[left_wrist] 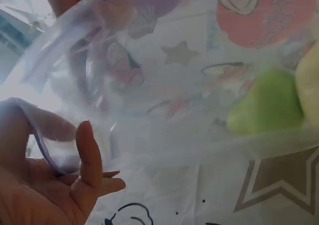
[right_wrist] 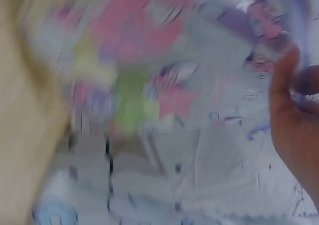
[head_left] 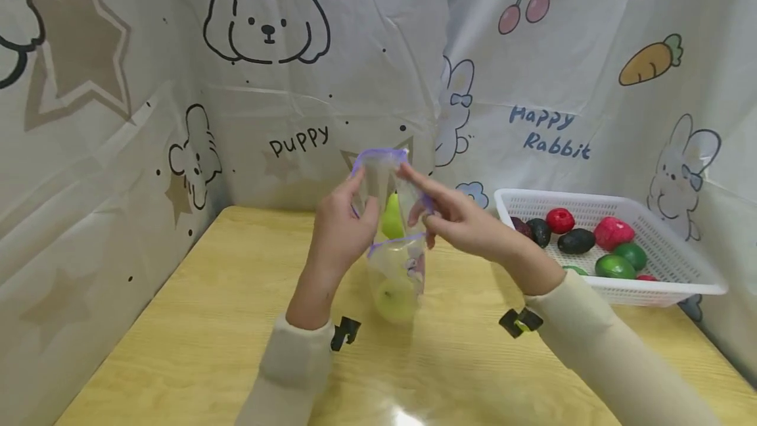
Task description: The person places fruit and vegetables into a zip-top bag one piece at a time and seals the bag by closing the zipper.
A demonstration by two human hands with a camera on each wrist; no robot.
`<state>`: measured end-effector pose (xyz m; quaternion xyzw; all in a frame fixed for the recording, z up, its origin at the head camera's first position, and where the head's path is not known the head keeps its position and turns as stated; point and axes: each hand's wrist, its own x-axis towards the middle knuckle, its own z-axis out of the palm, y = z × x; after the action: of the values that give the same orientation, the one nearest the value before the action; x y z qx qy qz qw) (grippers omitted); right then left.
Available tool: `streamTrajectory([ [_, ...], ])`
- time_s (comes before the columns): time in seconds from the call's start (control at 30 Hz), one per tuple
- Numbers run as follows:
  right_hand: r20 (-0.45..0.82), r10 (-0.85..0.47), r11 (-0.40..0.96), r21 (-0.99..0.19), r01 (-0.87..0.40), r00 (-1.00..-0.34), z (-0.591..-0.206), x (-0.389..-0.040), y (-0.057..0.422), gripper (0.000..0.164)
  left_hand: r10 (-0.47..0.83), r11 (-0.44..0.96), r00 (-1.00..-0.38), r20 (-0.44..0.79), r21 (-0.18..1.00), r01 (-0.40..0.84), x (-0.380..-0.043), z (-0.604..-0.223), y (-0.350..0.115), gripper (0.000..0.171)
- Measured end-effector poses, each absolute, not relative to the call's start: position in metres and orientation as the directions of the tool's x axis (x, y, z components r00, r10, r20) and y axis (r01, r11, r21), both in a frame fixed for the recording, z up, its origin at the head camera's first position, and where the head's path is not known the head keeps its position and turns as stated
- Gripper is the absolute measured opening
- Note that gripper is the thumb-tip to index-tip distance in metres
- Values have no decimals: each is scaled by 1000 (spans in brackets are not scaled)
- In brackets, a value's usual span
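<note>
A clear plastic bag (head_left: 384, 258) with purple edging and cartoon prints is held with its mouth spread between both hands. The left hand (head_left: 338, 225) holds the left side of the mouth, thumb raised, index finger behind the film in the left wrist view. At the right side, the right hand (head_left: 464, 217) grips the rim between thumb and curled fingers, index finger stretched along the top. Inside the bag are a green pear (left_wrist: 269, 105) and a pale yellow-green fruit (head_left: 395, 298), low over the table. Blur softens the bag in the right wrist view.
A white plastic basket (head_left: 680, 288) at the right holds red, green and dark fruits or vegetables, among them a dark avocado-like one (head_left: 576, 240). The wooden table (head_left: 195, 340) ends at a hanging cloth (head_left: 284, 97) with cartoon prints, behind and at both sides.
</note>
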<state>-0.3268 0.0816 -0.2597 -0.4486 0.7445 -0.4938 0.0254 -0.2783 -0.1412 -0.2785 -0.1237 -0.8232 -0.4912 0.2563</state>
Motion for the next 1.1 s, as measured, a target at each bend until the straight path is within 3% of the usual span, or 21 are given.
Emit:
streamTrajectory([
  [0.1,410,-630,146,-771,-619,-660,-259,-330,89,77,-90,491,-812,576,735,467,-278,-275,-143,56],
  [0.2,344,-595,231,-792,-565,-727,-262,-333,94,75,-98,477,-836,540,763,437,-280,-274,-144,58],
  [0.47,284,-610,392,-703,-593,-740,-283,-327,63,62,17,482,-920,392,803,351,-293,-290,-164,72],
  [0.73,344,-479,334,-780,-530,-808,-290,-335,12,65,-80,405,-839,539,786,467,-287,-296,-196,77],
  [0.93,335,-467,292,-815,-500,-819,-305,-340,6,57,-36,427,-877,478,801,419,-289,-304,-209,81],
  [1.1,430,-461,259,-772,-581,-776,-322,-341,29,45,6,470,-885,466,780,413,-289,-305,-214,81],
])
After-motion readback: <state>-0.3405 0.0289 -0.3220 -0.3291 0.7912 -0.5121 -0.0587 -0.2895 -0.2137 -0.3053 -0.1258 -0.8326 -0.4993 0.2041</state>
